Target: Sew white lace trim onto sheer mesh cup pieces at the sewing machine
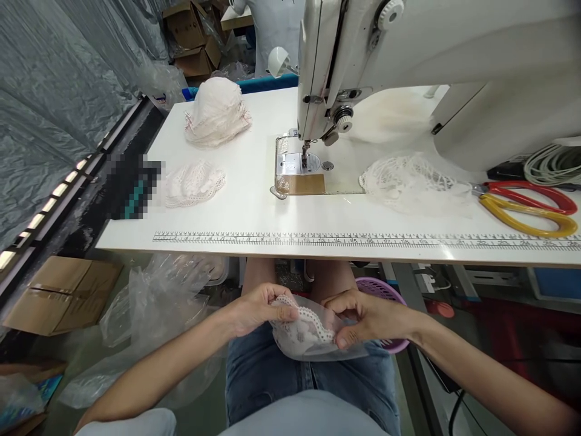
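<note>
Left hand (254, 312) pinches the lace piece (302, 327) between thumb and fingers, on its left end; right hand (372, 316) grips its right end, thumb on the near side, fingers curled behind. Hands apart from each other, both closed on the same piece, held over the lap, just off the near edge of the bench (245, 212). Piece is white and partly sheer, dotted trim running between the hands, sheer part hanging over the jeans (267, 375). On the bench: sewing machine (408, 42) across far middle to far right, needle over its plate; printed ruler (363, 241) along the near edge. Left side has a cloth pile (215, 109), far, and flat lace (195, 184) nearer, the two apart. Right of the needle, lace heap (408, 175); scissors (529, 209), red and yellow handles, at the right end, tips against or under the heap, can't tell which. Coiled cable (554, 163) farther right, behind scissors. Below bench level: purple basket (381, 287) right of the lap, partly hidden by the right hand; plastic bags (149, 303) and carton (61, 293) left, on the floor. Another person (276, 30) far side, partly hidden by the machine.
</note>
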Available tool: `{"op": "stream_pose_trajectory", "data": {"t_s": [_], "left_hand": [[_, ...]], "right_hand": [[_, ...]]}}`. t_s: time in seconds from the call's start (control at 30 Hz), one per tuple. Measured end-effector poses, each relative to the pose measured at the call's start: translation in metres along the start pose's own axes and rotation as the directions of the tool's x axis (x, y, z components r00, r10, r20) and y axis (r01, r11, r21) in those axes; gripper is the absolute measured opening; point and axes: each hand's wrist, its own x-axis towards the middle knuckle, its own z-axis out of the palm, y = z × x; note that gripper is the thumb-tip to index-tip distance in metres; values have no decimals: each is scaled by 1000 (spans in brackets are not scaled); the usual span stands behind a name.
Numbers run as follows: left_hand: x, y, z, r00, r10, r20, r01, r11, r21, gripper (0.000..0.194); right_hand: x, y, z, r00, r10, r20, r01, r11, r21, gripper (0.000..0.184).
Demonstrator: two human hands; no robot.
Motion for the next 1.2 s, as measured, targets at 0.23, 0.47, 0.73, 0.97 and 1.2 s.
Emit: {"op": "stream_pose_trajectory", "data": {"t_s": [0.23, 0.47, 0.73, 0.97, 1.2], "left_hand": [[0, 4, 2, 997, -12, -73, 18, 997, 77, 32], [-1, 4, 0, 995, -16, -94, 22, 997, 69, 31], [1, 11, 9, 992, -6, -129, 29, 983, 181, 27], [-6, 14, 12, 992, 7, -126, 15, 985, 174, 22], [-17, 39, 26, 995, -18, 99, 1, 985, 172, 17]], "right_hand": [[16, -4, 13, 990, 2, -142, 3, 999, 34, 29], [17, -4, 14, 988, 4, -156, 8, 997, 78, 31], [19, -3, 12, 987, 32, -159, -16, 995, 103, 33], [11, -13, 13, 993, 7, -117, 5, 995, 101, 35], [-2, -17, 18, 836, -486, -255, 227, 730, -645, 26]]}}
